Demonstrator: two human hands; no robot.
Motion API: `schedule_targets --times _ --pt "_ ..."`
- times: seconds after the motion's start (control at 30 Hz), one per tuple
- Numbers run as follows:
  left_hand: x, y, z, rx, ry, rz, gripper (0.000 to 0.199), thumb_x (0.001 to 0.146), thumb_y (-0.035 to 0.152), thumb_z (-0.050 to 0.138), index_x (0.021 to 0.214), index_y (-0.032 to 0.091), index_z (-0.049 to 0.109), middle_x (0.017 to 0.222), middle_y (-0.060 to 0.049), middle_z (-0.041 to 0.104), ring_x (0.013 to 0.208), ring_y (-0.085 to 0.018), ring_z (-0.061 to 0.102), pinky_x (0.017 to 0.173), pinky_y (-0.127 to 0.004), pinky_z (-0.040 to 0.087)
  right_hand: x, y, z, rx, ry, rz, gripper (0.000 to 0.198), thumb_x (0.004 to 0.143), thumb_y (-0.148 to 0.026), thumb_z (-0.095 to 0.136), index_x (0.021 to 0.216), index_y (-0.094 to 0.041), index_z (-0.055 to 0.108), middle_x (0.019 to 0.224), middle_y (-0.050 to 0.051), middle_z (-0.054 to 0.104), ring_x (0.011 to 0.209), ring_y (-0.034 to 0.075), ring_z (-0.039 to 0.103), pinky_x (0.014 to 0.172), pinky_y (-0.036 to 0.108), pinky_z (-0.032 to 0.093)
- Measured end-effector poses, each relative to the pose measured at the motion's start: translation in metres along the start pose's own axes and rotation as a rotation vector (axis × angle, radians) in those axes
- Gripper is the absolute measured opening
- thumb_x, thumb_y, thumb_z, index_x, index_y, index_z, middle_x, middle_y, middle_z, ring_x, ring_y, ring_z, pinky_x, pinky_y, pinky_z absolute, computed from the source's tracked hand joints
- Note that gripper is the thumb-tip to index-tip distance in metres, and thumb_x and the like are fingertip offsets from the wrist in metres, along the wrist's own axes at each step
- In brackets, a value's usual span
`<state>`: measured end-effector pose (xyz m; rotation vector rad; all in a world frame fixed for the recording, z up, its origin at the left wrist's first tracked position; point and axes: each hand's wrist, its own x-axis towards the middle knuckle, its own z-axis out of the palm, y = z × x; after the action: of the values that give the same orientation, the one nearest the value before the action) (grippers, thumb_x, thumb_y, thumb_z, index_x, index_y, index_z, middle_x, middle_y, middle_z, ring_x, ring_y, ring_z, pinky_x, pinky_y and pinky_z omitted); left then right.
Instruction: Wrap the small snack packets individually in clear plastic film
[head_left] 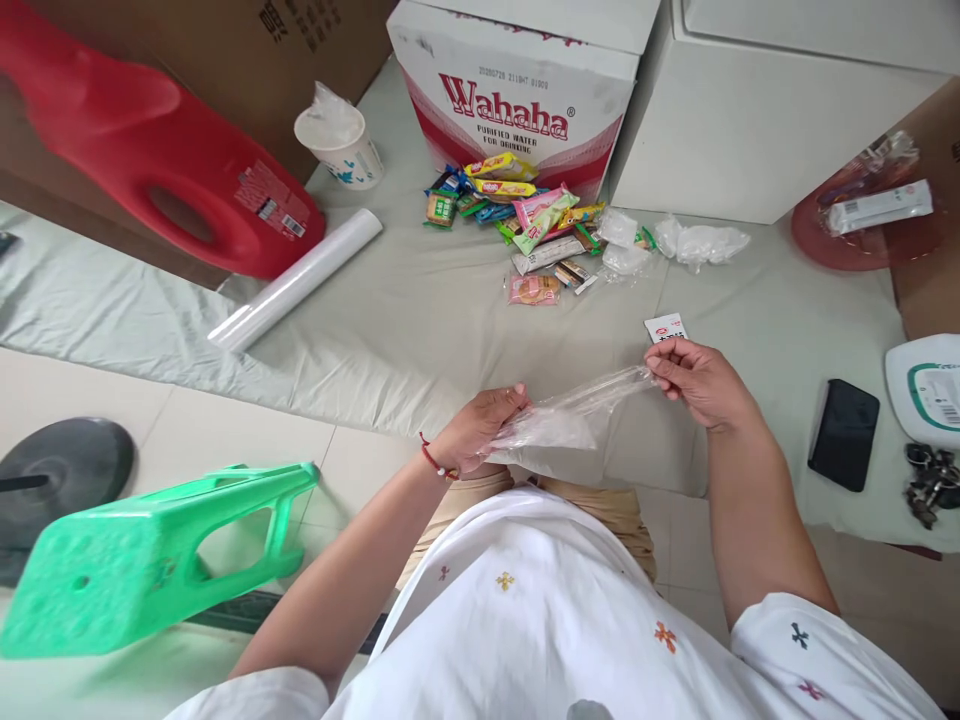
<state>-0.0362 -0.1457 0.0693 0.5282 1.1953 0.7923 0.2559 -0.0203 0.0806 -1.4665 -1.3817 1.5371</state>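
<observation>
A clear plastic bag (562, 425) is stretched between my two hands, in front of my body at the near edge of the covered table. My left hand (480, 425) grips its gathered left part, thumb on top. With a pinch of thumb and fingers, my right hand (697, 380) holds the bag's far right end. Just behind the right fingers lies a small white packet with red and black print (666, 328), partly hidden by that hand. Farther back sits a pile of wrapped snacks (540, 215), with a pink-wrapped biscuit (534, 290) at its front.
Behind the snacks stands a Wahaha carton (517, 110); crumpled clear bags (705, 243) lie beside them. On the left are a white roll (296, 280), a paper cup (341, 150) and a red jug (172, 170). A phone (844, 435) lies right. A green stool (150, 560) is on the floor.
</observation>
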Motion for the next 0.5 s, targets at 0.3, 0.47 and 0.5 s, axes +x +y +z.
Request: schedule_targets --times 0.3,0.47,0.5 --pt "0.006 -0.004 0.006 -0.023 0.176 0.085 0.057 0.077 0.074 0.071 0.081 0.020 0.051 0.061 0.008 0.040 0.042 -0.004 0.027 0.042 -0.021 0.020 0.012 -0.008 0.028 0.118 0.186 -0.199 0.022 0.072 -0.036 0.083 0.082 -0.020 0.071 0.067 -0.003 0.058 0.051 0.007 0.047 0.043 0.021 0.038" --pt "-0.013 -0.030 0.022 0.538 0.520 0.427 0.032 0.086 0.049 0.069 0.091 0.021 0.055 0.083 0.000 0.058 0.060 -0.011 0.049 0.059 -0.027 0.042 0.006 -0.004 0.042 0.366 0.257 -0.119 0.032 0.063 -0.037 0.090 0.080 -0.021 0.069 0.067 -0.005 0.056 0.051 0.005 0.046 0.042 0.017 0.037" --pt "-0.018 -0.036 0.027 0.638 0.494 0.538 0.026 0.088 0.044 0.069 0.091 0.021 0.057 0.085 -0.002 0.060 0.066 -0.013 0.053 0.064 -0.028 0.044 0.007 -0.002 0.044 0.411 0.271 -0.096 0.035 0.060 -0.038 0.092 0.080 -0.021 0.069 0.067 -0.005 0.057 0.051 0.005 0.046 0.042 0.016 0.037"
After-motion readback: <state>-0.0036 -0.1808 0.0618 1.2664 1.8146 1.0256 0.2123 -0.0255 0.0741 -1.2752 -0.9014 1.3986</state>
